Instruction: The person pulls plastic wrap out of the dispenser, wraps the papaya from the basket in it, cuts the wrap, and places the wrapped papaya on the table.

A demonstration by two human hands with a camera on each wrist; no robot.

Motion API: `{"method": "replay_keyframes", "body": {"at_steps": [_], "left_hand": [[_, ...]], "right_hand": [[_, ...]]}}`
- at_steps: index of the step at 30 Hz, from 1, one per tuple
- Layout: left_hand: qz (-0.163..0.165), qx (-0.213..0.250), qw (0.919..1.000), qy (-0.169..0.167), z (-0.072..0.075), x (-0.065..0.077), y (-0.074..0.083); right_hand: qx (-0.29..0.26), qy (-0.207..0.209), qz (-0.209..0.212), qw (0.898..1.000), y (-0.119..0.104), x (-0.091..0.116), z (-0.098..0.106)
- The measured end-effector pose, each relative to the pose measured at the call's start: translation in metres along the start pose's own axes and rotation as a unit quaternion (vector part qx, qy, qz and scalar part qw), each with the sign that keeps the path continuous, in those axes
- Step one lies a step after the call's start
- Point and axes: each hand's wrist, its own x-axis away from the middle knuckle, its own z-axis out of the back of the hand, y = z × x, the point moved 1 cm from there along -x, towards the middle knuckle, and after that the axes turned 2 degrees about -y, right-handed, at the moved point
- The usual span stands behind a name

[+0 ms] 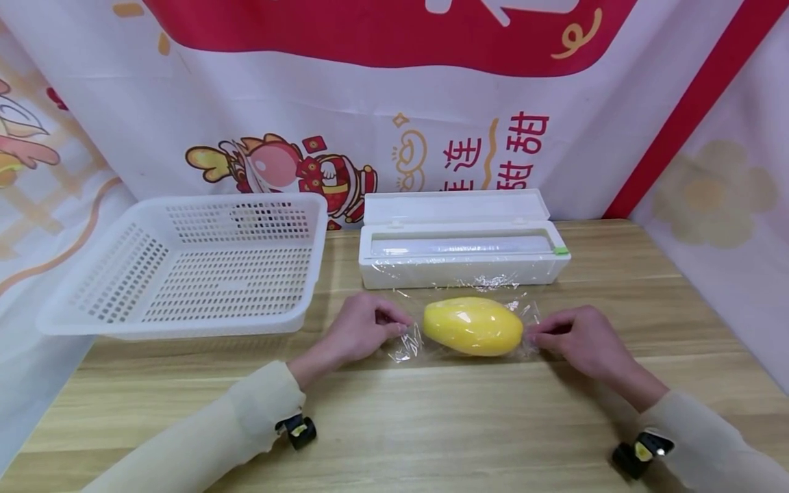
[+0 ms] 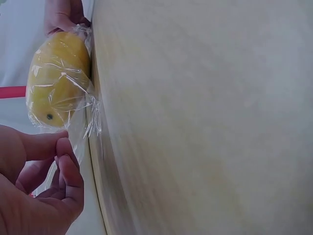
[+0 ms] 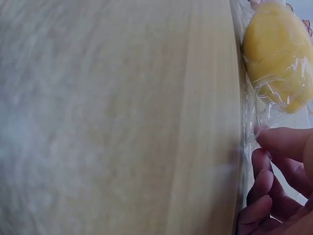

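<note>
We pinch cling film [image 1: 407, 346] w/ L hand [image 1: 364, 327] & R hand [image 1: 582, 337] | papaya-like fruit [image 1: 473, 326]: prob. hefty, firm, slick | best cupped midbody

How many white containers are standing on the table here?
2: the perforated basket on the left of the table, and the long box with its lid up, just beyond the yellow fruit. Neither is hidden in the head view.

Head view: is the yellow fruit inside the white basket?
No, the yellow fruit, wrapped in clear film, is between the left hand and the right hand, outside the white basket.
</note>
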Motion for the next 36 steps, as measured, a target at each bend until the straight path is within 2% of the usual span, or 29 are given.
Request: {"method": "replay_keyframes", "body": {"at_steps": [12,21,26,31,36], "left_hand": [[0.027,-0.016,0.9994,-0.013,-0.001,-0.009,0.0],[0.039,-0.043,0.9982,-0.012,-0.001,-0.011,-0.004],[0.048,-0.042,0.9979,-0.014,-0.002,-0.012,-0.006],[0.06,-0.033,0.9975,-0.017,-0.001,-0.013,-0.006],[0.067,-0.028,0.9971,-0.022,0.0,-0.014,-0.006]], "right_hand": [[0.012,-0.014,-0.006,1.0,-0.002,-0.005,-0.001],[-0.008,-0.023,-0.033,0.999,-0.002,-0.007,0.001],[-0.009,-0.023,-0.043,0.999,0.0,-0.006,0.001],[-0.002,-0.008,-0.039,0.999,0.002,-0.005,0.0],[0.001,0.022,-0.009,1.0,0.003,-0.003,0.0]]}}
